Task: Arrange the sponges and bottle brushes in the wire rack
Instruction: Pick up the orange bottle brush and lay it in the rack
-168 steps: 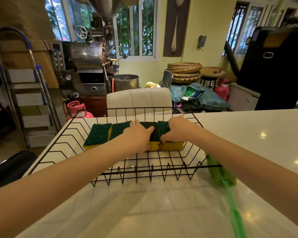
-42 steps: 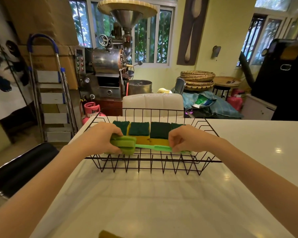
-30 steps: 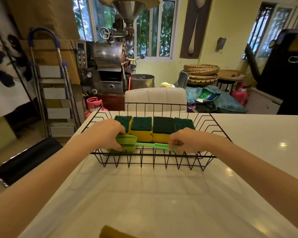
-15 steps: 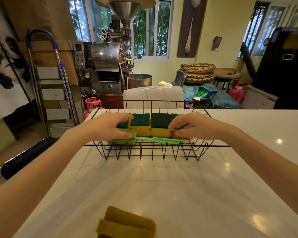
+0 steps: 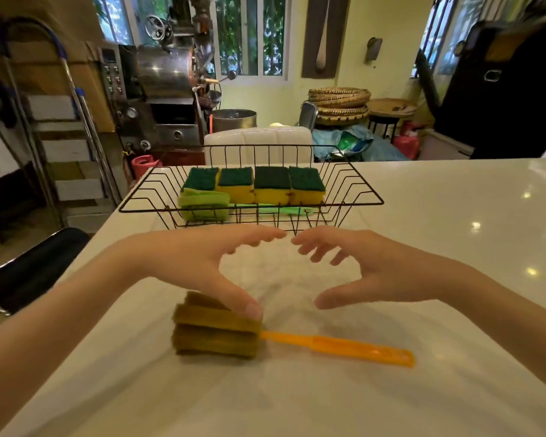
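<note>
A black wire rack stands at the far side of the white table. Inside it, several yellow sponges with dark green tops sit in a row. A green bottle brush lies in front of them, its handle pointing right. Near me on the table lies an orange-handled bottle brush with an olive-brown sponge head. My left hand hovers open just above that head, thumb close to it. My right hand is open too, above the table beside the handle. Neither hand holds anything.
The white tabletop stretches to the right of the rack. A white chair back stands behind the rack. A black chair sits at the table's left edge. A metal machine and a stepladder stand further back.
Both hands let go of the green brush, which stays in the rack, and drew back toward me. They now hover over the orange-handled brush, which has come fully into view.
</note>
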A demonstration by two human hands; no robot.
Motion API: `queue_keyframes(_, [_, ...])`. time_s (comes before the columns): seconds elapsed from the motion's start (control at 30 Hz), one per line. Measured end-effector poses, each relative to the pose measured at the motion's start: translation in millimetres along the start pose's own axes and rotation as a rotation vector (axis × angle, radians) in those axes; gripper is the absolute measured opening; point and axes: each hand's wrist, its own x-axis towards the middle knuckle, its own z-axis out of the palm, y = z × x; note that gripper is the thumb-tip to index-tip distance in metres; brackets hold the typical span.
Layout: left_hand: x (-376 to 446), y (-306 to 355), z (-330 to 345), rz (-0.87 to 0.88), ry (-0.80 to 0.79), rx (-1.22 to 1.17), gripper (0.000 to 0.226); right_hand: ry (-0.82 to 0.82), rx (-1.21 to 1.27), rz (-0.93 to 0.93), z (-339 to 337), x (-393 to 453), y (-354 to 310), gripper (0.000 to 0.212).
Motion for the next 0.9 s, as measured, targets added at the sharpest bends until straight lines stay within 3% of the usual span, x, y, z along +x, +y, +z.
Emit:
queue_keyframes(0.23, [2, -18, 23, -0.107, -0.187, 0.165, 0.097, -0.214, -0.09, 0.112, 17, -22, -5, 0.076])
queue_keyframes(0.43, [-4, -12, 23, -0.144, -0.205, 0.204, 0.075, -0.233, -0.184, 0.091, 26, -21, -8, 0.046])
queue_keyframes(0.5, [-5, -9, 20, -0.149, -0.198, 0.187, 0.063, -0.239, -0.174, 0.088, 26, -19, -8, 0.038])
queue_keyframes(0.7, [3, -7, 8, -0.163, -0.145, 0.197, 0.054, -0.247, -0.183, 0.08, 21, -8, -6, 0.03])
queue_keyframes(0.9, [6, -11, -27, -0.11, 0.049, 0.172, 0.049, -0.137, -0.262, 0.044, -9, 10, -2, 0.031])
